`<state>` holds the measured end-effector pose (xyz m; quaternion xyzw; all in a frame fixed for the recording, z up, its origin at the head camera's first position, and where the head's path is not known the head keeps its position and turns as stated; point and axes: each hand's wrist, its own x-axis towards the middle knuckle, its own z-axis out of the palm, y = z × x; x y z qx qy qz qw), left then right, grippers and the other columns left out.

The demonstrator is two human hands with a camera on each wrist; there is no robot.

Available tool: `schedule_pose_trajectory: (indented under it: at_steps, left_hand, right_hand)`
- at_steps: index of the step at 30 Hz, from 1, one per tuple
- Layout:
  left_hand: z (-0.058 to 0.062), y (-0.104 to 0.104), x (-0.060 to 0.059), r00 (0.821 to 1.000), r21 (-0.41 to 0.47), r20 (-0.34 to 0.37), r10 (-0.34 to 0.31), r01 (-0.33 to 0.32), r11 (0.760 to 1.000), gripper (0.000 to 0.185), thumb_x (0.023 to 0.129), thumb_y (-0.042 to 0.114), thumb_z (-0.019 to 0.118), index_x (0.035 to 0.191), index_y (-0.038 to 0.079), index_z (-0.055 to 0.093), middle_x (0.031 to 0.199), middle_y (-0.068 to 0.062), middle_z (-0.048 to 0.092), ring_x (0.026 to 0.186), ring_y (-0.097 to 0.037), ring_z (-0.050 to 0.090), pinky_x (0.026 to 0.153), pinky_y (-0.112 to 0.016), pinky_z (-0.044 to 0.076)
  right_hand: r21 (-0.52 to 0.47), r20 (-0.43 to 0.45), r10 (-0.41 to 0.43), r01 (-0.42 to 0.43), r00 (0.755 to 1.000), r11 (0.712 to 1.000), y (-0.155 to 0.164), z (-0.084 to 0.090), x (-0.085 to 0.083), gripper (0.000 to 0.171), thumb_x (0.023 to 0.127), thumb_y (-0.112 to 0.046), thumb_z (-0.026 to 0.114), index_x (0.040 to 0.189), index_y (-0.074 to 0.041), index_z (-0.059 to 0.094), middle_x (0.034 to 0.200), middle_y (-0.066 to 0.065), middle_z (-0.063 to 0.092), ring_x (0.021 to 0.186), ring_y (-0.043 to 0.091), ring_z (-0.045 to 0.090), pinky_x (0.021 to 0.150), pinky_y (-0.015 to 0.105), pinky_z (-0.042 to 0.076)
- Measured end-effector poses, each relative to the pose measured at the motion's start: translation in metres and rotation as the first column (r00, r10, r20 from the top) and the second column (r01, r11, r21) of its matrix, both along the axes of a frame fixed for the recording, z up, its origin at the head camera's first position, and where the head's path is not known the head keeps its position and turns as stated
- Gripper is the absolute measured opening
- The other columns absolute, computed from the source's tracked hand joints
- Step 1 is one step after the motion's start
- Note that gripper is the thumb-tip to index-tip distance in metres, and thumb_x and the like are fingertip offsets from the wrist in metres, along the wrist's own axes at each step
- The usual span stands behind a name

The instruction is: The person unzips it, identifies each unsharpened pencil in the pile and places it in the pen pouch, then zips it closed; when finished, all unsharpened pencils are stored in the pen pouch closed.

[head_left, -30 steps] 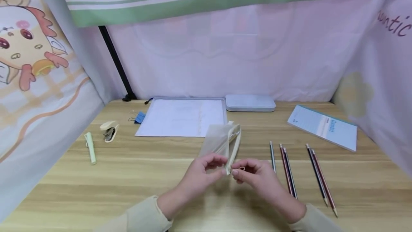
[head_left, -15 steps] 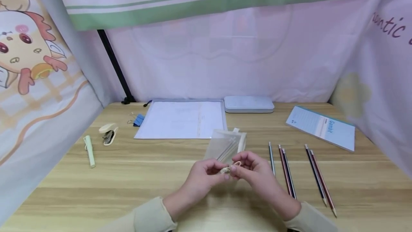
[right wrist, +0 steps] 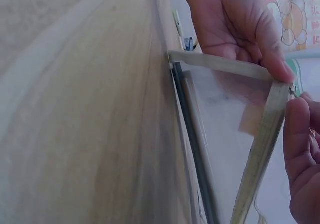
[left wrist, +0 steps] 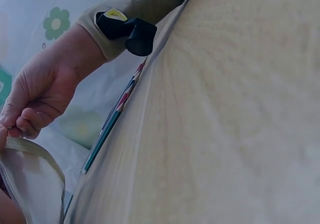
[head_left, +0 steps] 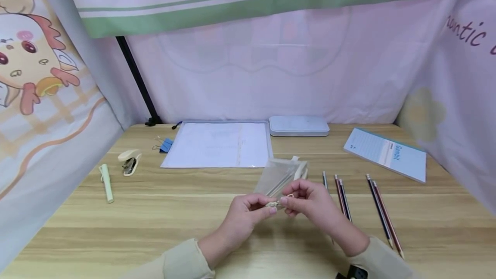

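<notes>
A translucent zip pouch with cream edging is held at the middle of the table, tilted up at its near end. My left hand pinches the corner at the zip's near end between thumb and fingers. Just to its right, my right hand pinches the small zip pull, whose pale loop pokes out above the fingertips. Both hands' fingertips meet at this corner in the right wrist view, where the cream edging runs down from them. Slender dark rods show through the pouch wall there.
Several pencils lie to the right, some partly behind my right forearm. Behind them is a blue notepad. A white sheet in a sleeve and a pale case lie at the back. At left are a stapler, pale green pen and blue binder clip.
The pouch has swung from more upright to lower and its far end has shifted right. My hands have stayed at its near corner, drifting slightly right.
</notes>
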<state>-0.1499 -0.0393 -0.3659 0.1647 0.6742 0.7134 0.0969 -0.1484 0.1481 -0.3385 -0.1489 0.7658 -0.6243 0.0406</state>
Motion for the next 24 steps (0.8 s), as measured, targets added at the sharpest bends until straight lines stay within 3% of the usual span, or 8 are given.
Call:
schedule_pose_trajectory:
  at_steps: [4,9,16,24]
  left_hand:
    - [0.001,-0.002,0.001,0.999,0.014,-0.04,0.004,-0.003,1.0,0.023,0.079,0.004,0.069,0.096,-0.011,0.064,0.086,-0.01,0.066,0.076,-0.005,0.06,0.071,-0.018,0.052]
    - [0.005,-0.005,0.003,0.995,0.007,-0.098,0.008,-0.007,1.0,0.023,0.08,0.005,0.068,0.097,-0.01,0.064,0.091,-0.021,0.065,0.076,-0.005,0.058,0.069,-0.017,0.051]
    - [0.009,-0.007,0.003,0.997,0.007,-0.079,0.009,-0.009,1.0,0.02,0.08,0.004,0.067,0.096,-0.009,0.065,0.097,-0.024,0.064,0.077,-0.005,0.058,0.07,-0.017,0.051]
    - [0.012,-0.026,-0.002,0.995,-0.018,-0.058,0.086,-0.087,0.996,0.023,0.079,0.003,0.068,0.095,-0.012,0.064,0.099,-0.023,0.066,0.078,-0.005,0.06,0.07,-0.016,0.05]
  right_hand:
    - [0.028,0.037,0.009,-0.01,0.999,1.0,0.005,0.001,-0.003,0.026,0.081,-0.008,0.068,0.093,0.013,0.059,0.072,0.007,0.061,0.062,0.01,0.06,0.059,0.028,0.056]
    - [0.038,0.075,-0.039,0.037,0.996,0.999,0.016,-0.003,-0.006,0.025,0.082,-0.009,0.068,0.092,0.012,0.059,0.072,0.006,0.06,0.061,0.01,0.058,0.058,0.027,0.055]
    - [0.058,0.062,-0.055,0.052,0.997,0.997,0.03,-0.003,-0.007,0.023,0.081,-0.008,0.068,0.092,0.012,0.06,0.071,0.008,0.06,0.06,0.01,0.058,0.057,0.027,0.055]
    - [0.172,0.057,-0.14,0.128,0.989,0.977,0.058,0.002,-0.013,0.023,0.085,-0.009,0.064,0.098,0.01,0.059,0.073,0.007,0.059,0.063,0.01,0.058,0.058,0.027,0.055]
